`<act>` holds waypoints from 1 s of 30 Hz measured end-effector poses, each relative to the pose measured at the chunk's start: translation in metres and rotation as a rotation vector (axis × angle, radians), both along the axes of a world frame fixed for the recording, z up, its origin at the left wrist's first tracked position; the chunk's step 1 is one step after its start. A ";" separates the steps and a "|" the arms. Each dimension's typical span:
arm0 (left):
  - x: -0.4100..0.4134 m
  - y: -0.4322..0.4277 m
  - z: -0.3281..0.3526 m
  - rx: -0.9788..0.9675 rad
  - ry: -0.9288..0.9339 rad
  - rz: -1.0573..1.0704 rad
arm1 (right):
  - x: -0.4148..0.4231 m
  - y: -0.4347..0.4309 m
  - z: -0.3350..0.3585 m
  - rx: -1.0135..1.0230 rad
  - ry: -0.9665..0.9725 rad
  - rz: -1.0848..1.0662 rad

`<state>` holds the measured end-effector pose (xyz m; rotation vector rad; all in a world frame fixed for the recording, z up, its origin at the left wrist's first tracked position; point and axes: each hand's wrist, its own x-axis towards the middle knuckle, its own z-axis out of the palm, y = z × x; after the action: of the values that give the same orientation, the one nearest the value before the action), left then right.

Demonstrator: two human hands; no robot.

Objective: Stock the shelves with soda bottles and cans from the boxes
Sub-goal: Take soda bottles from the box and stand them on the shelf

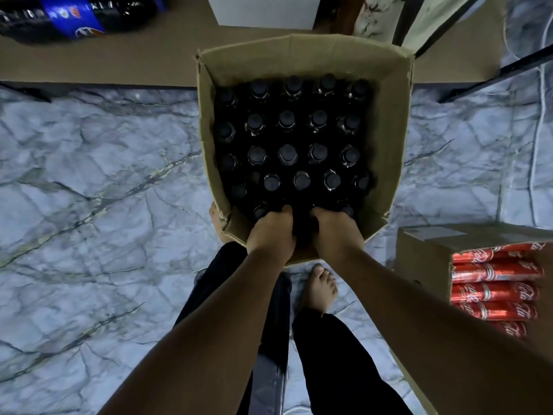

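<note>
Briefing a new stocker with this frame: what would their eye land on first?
An open cardboard box packed with upright dark-capped bottles fills the centre of the view. The left hand and right hand reach into its near row. Red Coca-Cola cans lie stacked on their sides at the right edge.

cardboard box [386, 139]: packed with capped dark soda bottles [287, 154]
left hand [270, 232]: curled over a near-row bottle
right hand [336, 232]: likewise curled

Two boxes [386, 145]; twenty-two visible bottles [287, 154]; five cans [493, 272]
</note>
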<state>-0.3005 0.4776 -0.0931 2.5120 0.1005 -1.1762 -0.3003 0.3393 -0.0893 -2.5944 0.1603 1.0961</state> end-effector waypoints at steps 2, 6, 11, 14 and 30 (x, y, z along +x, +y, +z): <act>0.001 0.001 -0.001 -0.053 -0.074 0.101 | 0.003 -0.005 -0.002 0.078 -0.096 -0.107; 0.005 -0.001 -0.010 -0.122 -0.151 0.277 | 0.014 -0.006 -0.012 0.126 -0.118 -0.225; 0.008 -0.001 -0.014 -0.153 -0.146 0.360 | 0.013 -0.008 -0.019 0.118 -0.116 -0.216; 0.009 0.002 -0.004 -0.184 -0.172 0.411 | 0.012 -0.012 -0.011 0.134 -0.163 -0.205; 0.005 0.023 0.374 -0.492 -0.590 0.174 | 0.001 -0.060 0.369 0.524 -0.570 -0.089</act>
<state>-0.2958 0.5001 0.2806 2.2360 -0.1098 -0.3049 -0.2992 0.2792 0.2799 -2.2720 -0.1281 0.2761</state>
